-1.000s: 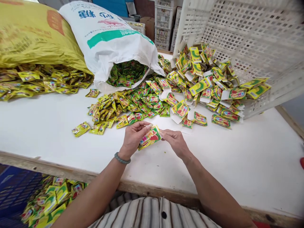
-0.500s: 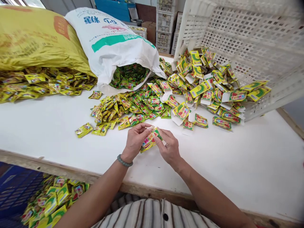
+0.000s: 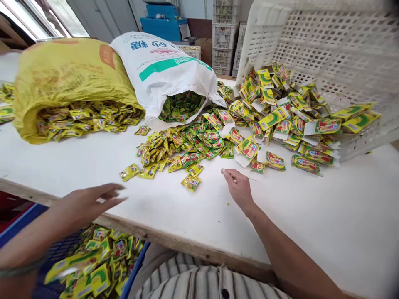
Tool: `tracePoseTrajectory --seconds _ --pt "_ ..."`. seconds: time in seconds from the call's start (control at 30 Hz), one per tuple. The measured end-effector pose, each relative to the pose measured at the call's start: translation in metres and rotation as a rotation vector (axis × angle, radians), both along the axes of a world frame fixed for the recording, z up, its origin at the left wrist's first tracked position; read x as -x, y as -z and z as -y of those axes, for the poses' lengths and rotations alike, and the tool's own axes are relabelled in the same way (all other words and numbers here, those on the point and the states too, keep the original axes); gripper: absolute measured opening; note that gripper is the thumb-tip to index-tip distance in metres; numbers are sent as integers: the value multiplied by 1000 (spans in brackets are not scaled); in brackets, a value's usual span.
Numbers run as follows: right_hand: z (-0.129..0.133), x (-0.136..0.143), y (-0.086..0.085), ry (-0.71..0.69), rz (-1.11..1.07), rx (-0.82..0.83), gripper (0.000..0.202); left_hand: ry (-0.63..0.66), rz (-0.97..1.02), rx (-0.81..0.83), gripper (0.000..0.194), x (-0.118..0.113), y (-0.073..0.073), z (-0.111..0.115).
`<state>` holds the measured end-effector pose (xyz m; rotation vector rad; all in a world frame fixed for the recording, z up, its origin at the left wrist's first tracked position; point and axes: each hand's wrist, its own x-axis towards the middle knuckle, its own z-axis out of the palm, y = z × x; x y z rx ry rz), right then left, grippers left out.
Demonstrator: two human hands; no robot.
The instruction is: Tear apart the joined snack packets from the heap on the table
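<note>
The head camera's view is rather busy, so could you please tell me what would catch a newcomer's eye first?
The yellow sack and white sack would probably draw it, lying at the back left, packets showing in their mouths. At the back right, a tipped white crate has printed cartons heaped at its mouth.

Printed yellow-green cartons (image 3: pixel 247 148) lay heaped, upper right of frame, several open-ended. Glossy sachets (image 3: pixel 158 145), yellow and green, lay piled near centre. More cartons (image 3: pixel 99 280) lay jumbled, lower left.
</note>
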<state>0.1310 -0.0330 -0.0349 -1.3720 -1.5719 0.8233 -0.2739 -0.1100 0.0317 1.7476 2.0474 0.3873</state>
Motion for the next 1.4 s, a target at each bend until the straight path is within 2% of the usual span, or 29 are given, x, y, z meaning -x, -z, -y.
tracePoseTrajectory --seconds 0.07,0.17,0.23,0.3,0.43,0.53,0.6,0.67,0.77,0.87,0.93,1.0,1.07,1.13,1.23,1.33,1.4 --pt "2 3 3 -25 37 -17 28 28 -161 -7 36 -38 4 -29" --pt "5 2 9 -56 86 -49 25 88 -245 -113 41 -101 14 -81" --pt "5 -1 13 -75 117 -81 24 186 -292 -134 40 -134 25 -104" --pt "7 -1 16 -99 150 -116 22 263 -337 -135 38 -158 37 -113" --pt "12 10 19 -231 238 -188 25 310 -252 -158 33 -186 53 -103" --pt "15 18 19 -337 336 -238 25 245 -174 -161 45 -194 56 -94" --pt "15 18 18 -345 371 -237 19 205 -124 -156 52 -193 54 -93" --pt "12 15 18 -292 343 -222 17 163 -25 -153 51 -189 51 -93" --pt "6 10 16 -169 264 -232 18 101 240 -138 39 -184 46 -95" --pt "3 10 14 -121 215 -240 17 95 436 -115 29 -185 41 -100" --pt "3 11 14 -105 201 -219 17 65 381 -115 26 -190 39 -105" --pt "3 12 15 -85 206 -196 19 9 221 -104 26 -195 39 -110" --pt "3 11 18 -80 218 -178 22 -19 82 -57 36 -199 42 -112" --pt "3 10 20 -87 224 -160 24 -13 37 -22 44 -200 45 -110" --pt "3 10 19 -99 183 -113 27 23 120 -72 33 -200 47 -103" --pt "2 14 12 -115 14 -27 38 102 351 -184 29 -204 42 -97" --pt "1 15 7 -158 -142 53 38 172 558 -171 33 -210 38 -94"
